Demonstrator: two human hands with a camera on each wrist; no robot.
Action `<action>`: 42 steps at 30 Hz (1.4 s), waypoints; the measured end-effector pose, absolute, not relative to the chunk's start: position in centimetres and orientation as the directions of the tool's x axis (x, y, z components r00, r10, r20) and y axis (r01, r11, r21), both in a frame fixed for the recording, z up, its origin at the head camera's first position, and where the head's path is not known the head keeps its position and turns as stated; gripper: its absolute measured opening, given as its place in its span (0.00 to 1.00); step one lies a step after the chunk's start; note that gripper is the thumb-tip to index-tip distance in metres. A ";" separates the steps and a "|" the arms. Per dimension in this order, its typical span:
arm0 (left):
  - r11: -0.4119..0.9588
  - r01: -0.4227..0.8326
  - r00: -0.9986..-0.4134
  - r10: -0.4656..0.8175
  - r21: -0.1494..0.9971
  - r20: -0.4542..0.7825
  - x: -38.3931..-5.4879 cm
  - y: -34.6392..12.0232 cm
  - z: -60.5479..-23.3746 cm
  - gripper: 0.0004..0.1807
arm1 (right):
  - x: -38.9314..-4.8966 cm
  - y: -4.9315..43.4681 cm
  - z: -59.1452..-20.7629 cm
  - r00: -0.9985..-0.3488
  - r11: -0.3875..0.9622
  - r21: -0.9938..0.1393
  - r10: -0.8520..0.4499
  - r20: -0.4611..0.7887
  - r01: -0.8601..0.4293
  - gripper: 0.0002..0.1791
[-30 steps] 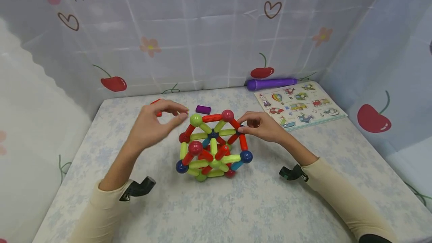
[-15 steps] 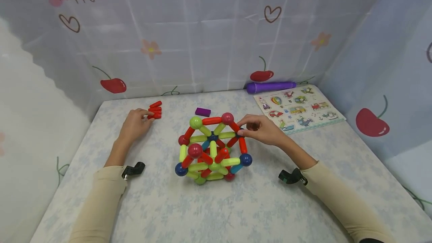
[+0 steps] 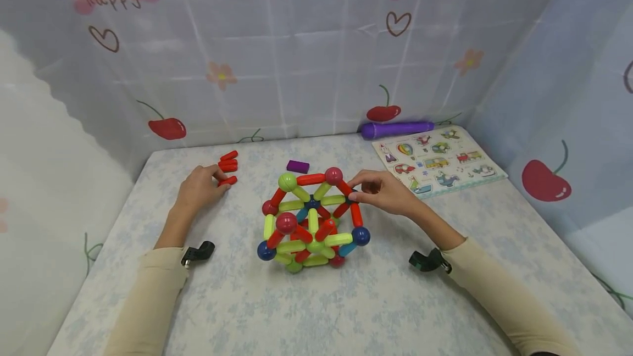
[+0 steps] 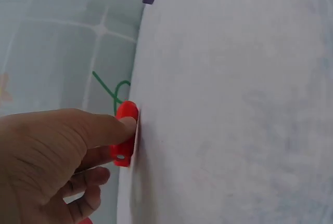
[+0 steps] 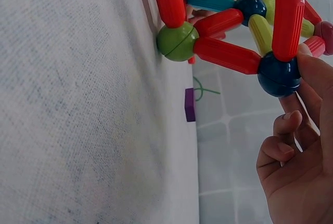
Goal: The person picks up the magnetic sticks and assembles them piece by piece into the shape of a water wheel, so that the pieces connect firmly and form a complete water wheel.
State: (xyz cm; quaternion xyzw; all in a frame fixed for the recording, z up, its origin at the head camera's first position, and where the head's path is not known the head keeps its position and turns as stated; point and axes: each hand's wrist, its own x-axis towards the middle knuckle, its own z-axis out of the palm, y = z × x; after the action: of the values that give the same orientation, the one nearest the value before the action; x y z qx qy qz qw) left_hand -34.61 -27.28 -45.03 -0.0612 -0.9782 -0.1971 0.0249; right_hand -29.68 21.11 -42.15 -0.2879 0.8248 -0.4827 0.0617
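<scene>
A frame of magnetic rods and balls (image 3: 315,244), in red, yellow-green and blue, stands mid-table in the head view. My right hand (image 3: 383,192) pinches a dark blue ball (image 5: 279,74) at its right side. Left of the frame, my left hand (image 3: 196,187) pinches a red magnetic rod (image 4: 126,130) between thumb and finger, low over the table or on it; which one I cannot tell. Just behind that hand lie several loose red rods (image 3: 228,162). Part of the held rod is covered by the thumb in the left wrist view.
A small purple block (image 3: 298,167) lies behind the frame. At the back right are a picture board (image 3: 437,161) and a purple stick (image 3: 398,129) along the curtain (image 3: 316,59). Patterned cloth covers the table (image 3: 316,312).
My left hand has gone from beside the frame leftward to the red rods, and has drawn one rod slightly nearer, apart from the others. My right hand stays at the frame.
</scene>
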 end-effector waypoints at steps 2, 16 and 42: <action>0.891 0.177 -0.984 0.155 0.417 0.087 -34.5 -26.9 -44.3 0.16 | -29.6 21.1 -42.2 -0.827 0.368 -0.832 -0.534 0.176 -0.415 0.10; 0.414 0.482 -0.871 0.318 0.772 0.374 -26.8 -18.6 -33.7 0.16 | -29.3 21.1 -42.0 -0.827 0.365 -0.836 -0.536 0.171 -0.409 0.10; 0.470 0.763 -0.643 0.617 0.443 0.454 -19.6 -7.1 -32.4 0.12 | -29.2 20.9 -41.9 -0.806 0.332 -0.832 -0.553 0.211 -0.445 0.10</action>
State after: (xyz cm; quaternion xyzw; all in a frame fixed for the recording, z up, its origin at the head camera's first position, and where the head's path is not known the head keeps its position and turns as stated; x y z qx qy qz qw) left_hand -19.63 -7.06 -32.39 -0.4061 -0.8495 -0.3161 0.1160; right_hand -29.22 20.93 -41.95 -0.3063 0.8143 -0.4900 0.0550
